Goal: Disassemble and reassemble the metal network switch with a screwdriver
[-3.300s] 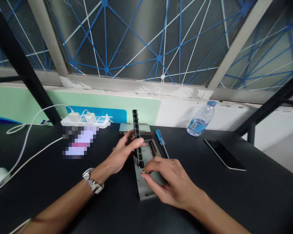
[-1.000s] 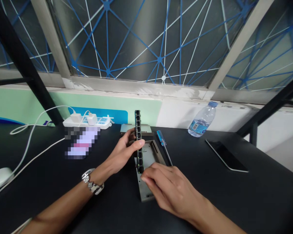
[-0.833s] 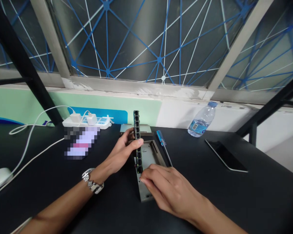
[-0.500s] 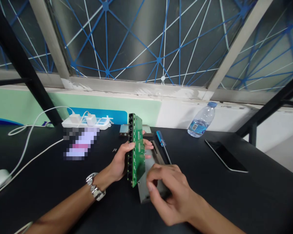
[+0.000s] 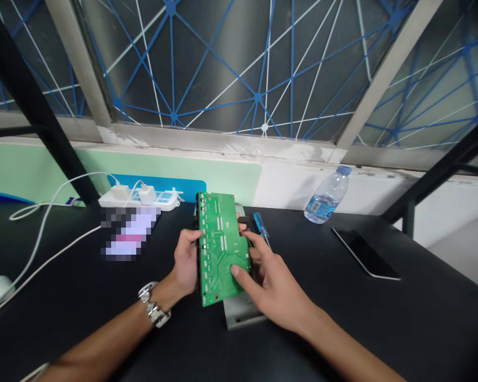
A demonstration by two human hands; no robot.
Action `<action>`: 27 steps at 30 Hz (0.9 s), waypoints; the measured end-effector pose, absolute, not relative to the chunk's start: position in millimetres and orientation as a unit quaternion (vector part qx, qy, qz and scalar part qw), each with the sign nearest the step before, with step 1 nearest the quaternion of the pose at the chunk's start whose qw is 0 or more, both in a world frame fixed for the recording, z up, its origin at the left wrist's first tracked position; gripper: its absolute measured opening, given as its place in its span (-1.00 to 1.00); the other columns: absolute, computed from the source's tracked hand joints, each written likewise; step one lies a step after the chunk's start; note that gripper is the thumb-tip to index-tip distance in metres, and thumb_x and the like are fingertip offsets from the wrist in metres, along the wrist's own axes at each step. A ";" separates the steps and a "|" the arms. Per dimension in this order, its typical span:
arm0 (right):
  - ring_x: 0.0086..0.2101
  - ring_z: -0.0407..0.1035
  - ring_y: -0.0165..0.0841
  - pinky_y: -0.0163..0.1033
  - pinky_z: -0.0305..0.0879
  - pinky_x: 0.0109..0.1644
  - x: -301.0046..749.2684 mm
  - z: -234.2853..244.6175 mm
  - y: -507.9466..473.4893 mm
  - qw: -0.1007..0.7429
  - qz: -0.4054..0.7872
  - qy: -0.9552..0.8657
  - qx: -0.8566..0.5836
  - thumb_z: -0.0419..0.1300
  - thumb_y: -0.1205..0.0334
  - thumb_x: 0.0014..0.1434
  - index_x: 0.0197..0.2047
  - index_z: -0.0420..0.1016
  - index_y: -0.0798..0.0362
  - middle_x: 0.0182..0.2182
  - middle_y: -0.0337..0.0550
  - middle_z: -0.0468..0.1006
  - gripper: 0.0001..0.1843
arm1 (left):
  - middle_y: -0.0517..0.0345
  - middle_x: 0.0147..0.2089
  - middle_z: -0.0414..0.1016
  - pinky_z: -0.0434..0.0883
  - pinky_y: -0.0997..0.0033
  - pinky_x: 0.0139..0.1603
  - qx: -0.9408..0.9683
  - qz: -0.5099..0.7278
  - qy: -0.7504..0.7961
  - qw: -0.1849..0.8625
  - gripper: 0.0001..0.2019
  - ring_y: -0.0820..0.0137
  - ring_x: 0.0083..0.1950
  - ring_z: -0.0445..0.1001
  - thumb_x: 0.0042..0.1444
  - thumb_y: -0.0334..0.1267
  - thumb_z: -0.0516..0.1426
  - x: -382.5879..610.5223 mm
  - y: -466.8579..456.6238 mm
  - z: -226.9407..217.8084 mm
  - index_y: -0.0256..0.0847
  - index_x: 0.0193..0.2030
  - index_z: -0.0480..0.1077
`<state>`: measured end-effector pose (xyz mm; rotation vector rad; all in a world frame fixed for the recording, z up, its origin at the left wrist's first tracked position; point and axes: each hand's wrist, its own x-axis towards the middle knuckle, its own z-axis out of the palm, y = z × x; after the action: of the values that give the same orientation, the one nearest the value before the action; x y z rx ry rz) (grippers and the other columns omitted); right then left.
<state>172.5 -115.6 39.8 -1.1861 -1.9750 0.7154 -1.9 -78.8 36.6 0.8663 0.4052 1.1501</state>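
A green circuit board point(image 5: 223, 249) is held up in front of me, its soldered side facing me and a row of dark ports along its left edge. My left hand point(image 5: 187, 260) grips that port edge, thumb on the near face. On the other side, my right hand point(image 5: 274, 276) has its thumb on the board's face and its fingers around the right edge. Beneath lies a grey metal case point(image 5: 241, 313), mostly hidden by the board and my right hand. A second metal piece stands behind the board, largely covered.
A blue-handled screwdriver point(image 5: 261, 225) lies right of the board. Farther right are a water bottle point(image 5: 325, 196) and a dark phone-like device point(image 5: 364, 252). At left are a power strip point(image 5: 167, 200) with plugged-in chargers, a blurred-out screen point(image 5: 131, 233) and white cables point(image 5: 51, 254).
The circuit board has turned from nearly edge-on to show its flat soldered side. My right hand, curled apart from it before, has come up and taken hold of its right edge.
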 end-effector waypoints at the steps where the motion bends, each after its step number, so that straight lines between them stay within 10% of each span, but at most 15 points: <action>1: -0.42 0.45 -0.37 -0.28 0.33 -0.42 171.7 38.2 -115.3 0.373 0.312 -0.756 -0.438 0.15 0.22 0.26 0.28 0.06 -0.01 -0.25 -0.13 0.55 -0.43 | -0.12 0.05 0.55 0.39 -0.02 0.09 0.388 0.533 0.200 0.725 -0.42 -0.03 0.11 0.46 0.12 0.11 -0.04 -2.3 -77.1 36.5 -0.29 0.07 0.44; 12: -0.15 0.48 -0.23 -0.18 0.50 -0.18 166.1 43.4 -127.1 0.443 0.368 -0.759 -0.304 0.29 0.32 0.09 0.33 -0.03 -0.01 -0.15 -0.06 0.48 -0.17 | 0.13 -0.45 0.47 0.36 0.34 -0.35 0.525 0.557 0.453 0.457 -0.50 0.31 -0.39 0.43 0.23 0.22 0.01 -5.2 -62.5 13.4 -0.22 -0.31 0.47; 27: -0.02 0.42 -0.03 0.09 0.46 0.00 159.0 32.3 -136.3 0.372 0.385 -0.784 -0.315 0.45 0.11 -0.08 0.45 -0.25 -0.14 0.09 0.07 0.39 0.22 | 0.17 -0.51 0.40 0.32 0.42 -0.46 0.559 0.540 0.444 0.446 -0.53 0.34 -0.45 0.41 0.26 0.17 -0.04 7.9 -75.2 15.1 -0.21 -0.34 0.38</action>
<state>159.0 -136.3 32.3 -0.8080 -2.0082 0.9864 7.9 -75.2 15.1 1.3845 1.1005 1.3379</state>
